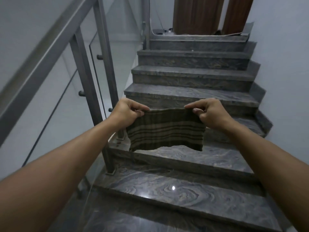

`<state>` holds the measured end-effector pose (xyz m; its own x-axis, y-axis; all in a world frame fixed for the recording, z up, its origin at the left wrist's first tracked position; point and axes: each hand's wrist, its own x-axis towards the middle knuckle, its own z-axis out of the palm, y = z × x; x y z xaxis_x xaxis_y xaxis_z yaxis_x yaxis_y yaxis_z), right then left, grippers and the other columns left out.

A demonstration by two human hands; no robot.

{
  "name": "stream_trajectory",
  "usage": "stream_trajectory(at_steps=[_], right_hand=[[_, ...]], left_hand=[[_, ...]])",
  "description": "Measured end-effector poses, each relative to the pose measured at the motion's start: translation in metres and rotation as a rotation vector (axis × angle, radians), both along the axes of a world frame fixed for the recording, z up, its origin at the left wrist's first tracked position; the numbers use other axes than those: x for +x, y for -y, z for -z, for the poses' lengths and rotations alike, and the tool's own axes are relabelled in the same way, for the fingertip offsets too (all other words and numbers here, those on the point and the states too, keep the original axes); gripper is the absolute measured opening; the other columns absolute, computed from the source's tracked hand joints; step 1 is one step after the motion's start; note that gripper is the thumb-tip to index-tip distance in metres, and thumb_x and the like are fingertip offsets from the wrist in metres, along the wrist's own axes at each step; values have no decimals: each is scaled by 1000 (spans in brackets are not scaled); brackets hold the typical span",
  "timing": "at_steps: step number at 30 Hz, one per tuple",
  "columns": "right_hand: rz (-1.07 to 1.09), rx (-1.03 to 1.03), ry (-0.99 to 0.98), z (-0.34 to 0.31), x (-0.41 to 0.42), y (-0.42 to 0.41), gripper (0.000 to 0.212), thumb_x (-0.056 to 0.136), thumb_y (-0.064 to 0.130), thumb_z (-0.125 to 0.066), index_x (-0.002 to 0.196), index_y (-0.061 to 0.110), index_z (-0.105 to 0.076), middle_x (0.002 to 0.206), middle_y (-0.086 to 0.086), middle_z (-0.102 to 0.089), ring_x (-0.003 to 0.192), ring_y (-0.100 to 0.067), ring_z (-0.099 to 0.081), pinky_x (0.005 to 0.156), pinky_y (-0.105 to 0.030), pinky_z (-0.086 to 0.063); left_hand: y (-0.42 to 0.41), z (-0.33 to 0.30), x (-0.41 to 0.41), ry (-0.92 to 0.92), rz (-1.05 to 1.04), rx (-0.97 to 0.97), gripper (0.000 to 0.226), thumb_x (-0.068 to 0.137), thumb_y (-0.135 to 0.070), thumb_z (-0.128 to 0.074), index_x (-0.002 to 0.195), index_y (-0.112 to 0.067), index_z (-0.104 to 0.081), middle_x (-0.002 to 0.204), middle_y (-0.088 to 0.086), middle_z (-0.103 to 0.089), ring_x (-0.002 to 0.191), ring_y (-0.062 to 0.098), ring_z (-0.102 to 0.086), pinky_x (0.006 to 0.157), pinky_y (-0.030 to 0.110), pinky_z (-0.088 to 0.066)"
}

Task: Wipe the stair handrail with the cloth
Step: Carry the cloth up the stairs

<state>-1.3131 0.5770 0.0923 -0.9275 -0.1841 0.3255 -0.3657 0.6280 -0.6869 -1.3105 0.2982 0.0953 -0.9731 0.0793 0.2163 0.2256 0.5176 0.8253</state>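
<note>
A brown striped cloth (165, 129) hangs spread out in front of me over the stairs. My left hand (128, 111) pinches its upper left corner and my right hand (207, 113) pinches its upper right corner. The metal stair handrail (45, 52) runs diagonally along the left side, rising toward the top of the view. The cloth is to the right of the handrail and does not touch it.
Grey marble steps (192, 96) climb ahead to a landing with brown curtains (199, 14). Metal posts (83, 64) and glass panels (55, 97) stand under the rail on the left. A white wall (284, 64) closes the right side. Cables lie on the landing.
</note>
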Motion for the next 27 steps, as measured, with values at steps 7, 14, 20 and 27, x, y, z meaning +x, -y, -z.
stream_trajectory(at_steps=[7, 14, 20, 27], right_hand=[[20, -1, -25, -62, -120, 20, 29, 92, 6, -55, 110, 23, -69, 108, -1, -66, 103, -16, -61, 83, -32, -56], [96, 54, -84, -141, -220, 31, 28, 89, 3, -56, 104, 21, -71, 104, -2, -67, 98, -16, -61, 72, -19, -48], [46, 83, -101, -215, -301, 33, 27, 89, 0, -55, 101, 18, -72, 105, -5, -66, 97, -15, -59, 76, -24, -49], [37, 144, -114, -302, -405, 42, 26, 86, 0, -56, 95, 20, -70, 94, -5, -66, 88, -19, -62, 69, -29, -53]], left_hand=[[20, -63, -105, 2, -45, 28, 18, 87, -8, -64, 101, -14, -74, 89, -4, -70, 84, 8, -62, 71, 22, -56], [24, -147, -198, -20, -49, 11, 18, 85, -6, -66, 100, -12, -74, 90, 1, -71, 82, 9, -64, 70, 19, -53], [26, -214, -279, -53, -84, 0, 18, 84, -5, -68, 98, -13, -75, 94, 8, -74, 88, 21, -69, 80, 28, -58], [23, -304, -355, -105, -171, -35, 16, 85, -9, -67, 99, -13, -75, 97, 5, -74, 90, 19, -68, 76, 26, -58]])
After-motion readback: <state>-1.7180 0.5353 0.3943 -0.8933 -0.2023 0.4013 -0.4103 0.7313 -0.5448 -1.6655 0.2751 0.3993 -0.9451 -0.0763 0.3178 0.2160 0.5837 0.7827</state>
